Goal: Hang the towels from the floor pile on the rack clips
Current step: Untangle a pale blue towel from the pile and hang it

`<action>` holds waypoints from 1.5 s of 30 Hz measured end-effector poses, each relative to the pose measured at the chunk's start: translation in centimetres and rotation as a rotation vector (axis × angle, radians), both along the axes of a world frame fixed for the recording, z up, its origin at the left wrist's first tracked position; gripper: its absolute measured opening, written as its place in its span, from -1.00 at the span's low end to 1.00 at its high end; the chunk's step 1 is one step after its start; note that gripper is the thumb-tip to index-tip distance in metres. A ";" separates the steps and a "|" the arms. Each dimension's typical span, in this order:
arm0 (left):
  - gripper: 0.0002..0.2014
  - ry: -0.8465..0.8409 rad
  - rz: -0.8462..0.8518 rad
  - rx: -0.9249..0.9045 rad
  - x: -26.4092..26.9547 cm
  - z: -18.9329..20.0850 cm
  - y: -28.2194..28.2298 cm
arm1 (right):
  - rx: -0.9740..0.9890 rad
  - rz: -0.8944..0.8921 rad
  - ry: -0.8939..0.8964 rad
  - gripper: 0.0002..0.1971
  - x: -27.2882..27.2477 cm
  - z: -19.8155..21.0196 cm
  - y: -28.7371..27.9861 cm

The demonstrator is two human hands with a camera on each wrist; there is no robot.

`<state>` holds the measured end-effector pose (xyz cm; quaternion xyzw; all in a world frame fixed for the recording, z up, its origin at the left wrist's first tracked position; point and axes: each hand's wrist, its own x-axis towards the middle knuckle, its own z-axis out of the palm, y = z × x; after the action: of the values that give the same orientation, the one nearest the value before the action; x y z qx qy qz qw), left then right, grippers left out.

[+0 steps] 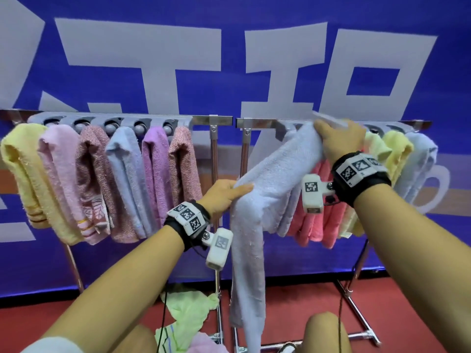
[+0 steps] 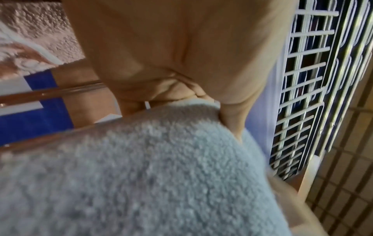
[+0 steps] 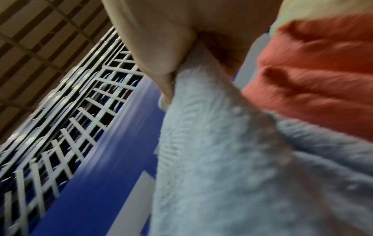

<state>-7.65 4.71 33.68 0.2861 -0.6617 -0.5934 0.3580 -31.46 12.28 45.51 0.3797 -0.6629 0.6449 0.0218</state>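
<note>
A pale blue towel (image 1: 270, 174) stretches between my two hands in front of the rack. My right hand (image 1: 339, 141) grips its upper end up at the right rack's clip strip (image 1: 283, 128); the clip itself is hidden behind towel and hand. My left hand (image 1: 224, 197) holds the towel lower down, with the rest hanging toward the floor. In the left wrist view, fingers curl round the blue towel (image 2: 161, 159). In the right wrist view, thumb and fingers pinch the blue towel (image 3: 201, 127) beside a coral towel (image 3: 312, 71).
Several towels hang from the left clip strip (image 1: 102, 123). A coral towel (image 1: 318, 212), a yellow one (image 1: 397, 149) and a blue one (image 1: 420, 159) hang on the right rack. A green towel (image 1: 188, 314) and a pink one (image 1: 204, 345) lie on the red floor. Metal rack posts (image 1: 214, 154) stand at centre.
</note>
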 end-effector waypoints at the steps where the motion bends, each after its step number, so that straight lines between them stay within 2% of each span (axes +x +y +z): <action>1: -0.69 0.040 -0.015 0.023 -0.2 0.8 0.3 | 0.111 -0.046 0.021 -0.73 -1.0 -1.3 0.3; 3: -0.78 0.099 -0.085 0.073 -1.2 2.6 1.2 | 0.231 -0.060 0.023 -0.71 -1.7 -4.0 0.9; 5: -0.77 0.120 -0.159 0.100 -2.7 4.0 2.2 | 0.208 -0.045 0.110 -0.71 -0.9 -5.8 1.4; 7: -0.75 0.097 -0.221 0.105 -4.2 4.7 3.2 | 0.188 0.118 0.223 -0.91 1.2 -6.4 1.5; 8: -0.73 0.085 -0.251 0.107 -4.9 4.9 3.6 | 0.214 0.254 0.246 -0.91 2.7 -6.3 1.7; 9: -0.71 0.080 -0.278 0.116 -5.3 5.0 3.9 | 0.247 0.387 0.240 -0.77 3.6 -6.2 1.9; 11: -0.66 0.091 -0.310 0.155 -5.7 5.4 4.3 | 0.282 0.574 0.136 -0.63 4.5 -6.2 2.1; 14: -0.66 0.069 -0.324 0.164 -5.6 6.2 4.3 | 0.294 0.679 -0.121 -0.58 4.0 -6.2 2.2; 15: -0.67 0.048 -0.327 0.155 -5.5 6.4 4.3 | 0.293 0.701 -0.152 -0.56 3.9 -6.2 2.3; 19: -0.70 -0.036 -0.358 0.118 -5.2 6.4 4.1 | 0.317 0.671 -0.019 -0.41 2.8 -6.2 3.0; 20: -0.72 -0.055 -0.365 0.115 -5.1 6.2 4.1 | 0.278 0.652 -0.010 -0.43 2.5 -6.0 3.2; 23: -0.74 -0.119 -0.367 0.118 -5.1 5.5 3.8 | 0.117 0.502 -0.108 -0.67 1.1 -4.8 3.6; 26: -0.75 -0.123 -0.327 0.122 -4.9 5.3 3.4 | 0.008 0.359 -0.271 -0.70 -1.8 -3.9 4.1; 28: -0.71 -0.073 -0.333 0.134 -4.9 5.8 3.2 | 0.090 0.324 -0.240 -0.69 -2.6 -4.1 4.8; 30: -0.66 -0.027 -0.354 0.144 -5.5 6.5 3.5 | 0.196 0.391 -0.174 -0.69 -1.7 -4.8 5.0; 33: -0.61 -0.023 -0.425 0.138 -7.0 7.4 4.5 | 0.338 0.660 -0.345 -0.52 0.8 -5.4 4.5; 35: -0.61 -0.062 -0.425 0.108 -7.6 7.9 4.8 | 0.353 0.756 -0.438 -0.38 1.9 -5.7 4.0; 37: -0.65 -0.076 -0.408 0.107 -7.4 8.4 4.6 | 0.315 0.745 -0.471 -0.44 2.4 -5.3 3.9; 41: -0.62 -0.073 -0.380 0.204 -6.0 8.4 3.6 | 0.275 0.749 -0.361 -0.75 1.8 -4.4 4.2; 45: -0.59 -0.090 -0.407 0.297 -5.3 8.1 3.2 | 0.215 0.738 -0.406 -0.77 1.2 -3.5 3.9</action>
<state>-12.98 7.89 41.78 0.2225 -0.6266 -0.7306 0.1553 -30.28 16.21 42.01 0.4569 -0.5371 0.5982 -0.3807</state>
